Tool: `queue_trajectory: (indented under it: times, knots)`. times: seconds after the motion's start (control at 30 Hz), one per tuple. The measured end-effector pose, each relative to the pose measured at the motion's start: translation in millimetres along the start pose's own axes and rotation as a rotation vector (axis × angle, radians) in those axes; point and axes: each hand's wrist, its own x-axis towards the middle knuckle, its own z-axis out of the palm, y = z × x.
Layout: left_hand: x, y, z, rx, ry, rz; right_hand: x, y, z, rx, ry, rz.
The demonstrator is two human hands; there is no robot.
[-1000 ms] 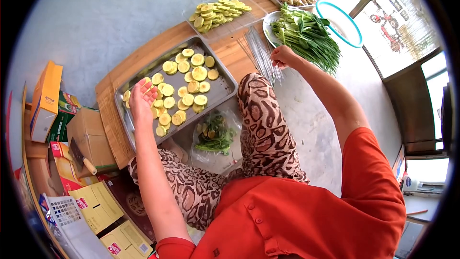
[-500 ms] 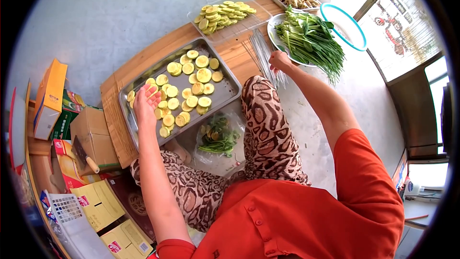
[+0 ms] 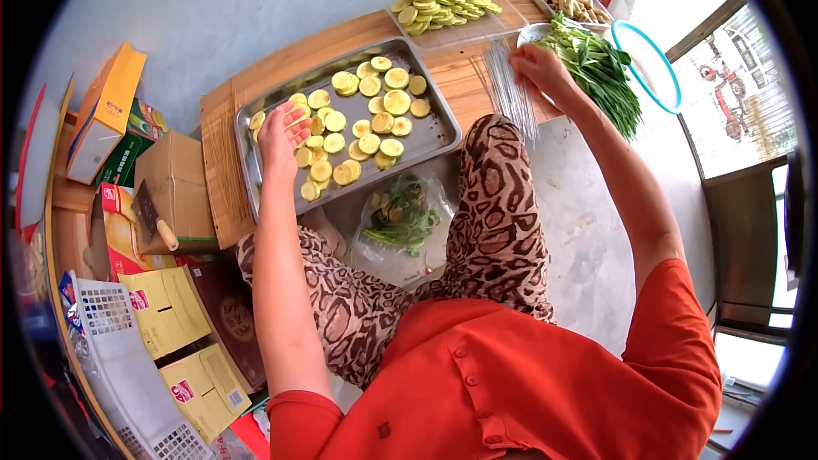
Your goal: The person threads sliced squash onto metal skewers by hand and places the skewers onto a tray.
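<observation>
Pale wall (image 3: 213, 17) behind it, a wooden table (image 3: 452, 77) carries sliced vegetables, viewed by me through a distant head camera. At far left, a knife (image 3: 155, 217) with a light handle lies against a cardboard box (image 3: 186, 192). Next, my left hand (image 3: 283, 140) hovers above the left part of a metal tray (image 3: 428, 135), palm turned up, the grip loose and unclosed, with nothing I can make out in it. Across the tray, round yellow-green slices (image 3: 396, 102) lie scattered, some overlapping, several browned on the face. I judge them light, moist and rather slippery, soft enough to tear; thumb and fingertips on opposite edges should hold one best. Farther right, more slices (image 3: 439, 7) are heaped in a clear container (image 3: 504, 30). Beside it, thin grey skewers (image 3: 511, 98) fan out at the table's edge. They look light and stiff, likely to roll; I would pinch one near an end, though I cannot tell which is sharp. Over them, my right hand (image 3: 541, 68) has its fingers curled; whether that grip holds a skewer, I cannot tell. At right, leafy greens (image 3: 601, 72) spill over the rim of a white plate (image 3: 530, 33).
</observation>
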Motion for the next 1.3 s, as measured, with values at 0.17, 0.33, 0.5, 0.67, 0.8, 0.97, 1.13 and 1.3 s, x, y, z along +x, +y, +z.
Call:
queue_trajectory:
  times: [0.17, 0.33, 0.5, 0.67, 0.8, 0.97, 1.13, 1.3]
  knots:
    - [4.9, -13.5, 0.4, 0.132, 0.011, -0.005, 34.2, -65.5, 62.4, 0.549, 0.112, -0.237]
    - [4.3, -32.0, 2.1, 0.511, -0.091, 0.053, 61.5, -52.2, 174.0, 0.88, 0.119, -0.134]
    - [5.0, -53.8, 6.3, 0.837, -0.19, 0.216, 56.5, -49.9, 188.6, 0.835, 0.046, -0.056]
    - [18.4, -66.4, 54.9, 1.07, -0.261, 0.441, 74.4, -54.9, 158.3, 0.688, 0.198, -0.224]
    - [35.1, -86.4, 113.6, 1.198, -0.298, 0.653, 73.0, -55.9, 153.3, 0.669, 0.216, -0.283]
    - [39.3, -107.1, 150.2, 1.563, -0.349, 0.655, 63.7, -62.4, 145.4, 0.628, 0.211, -0.285]
    - [50.2, -117.9, 157.2, 1.519, -0.337, 0.568, 63.9, -63.2, 160.2, 0.698, 0.151, -0.275]
    - [60.7, -116.4, 142.4, 1.099, -0.37, 0.594, 55.8, -68.1, 167.7, 0.669, 0.104, -0.228]
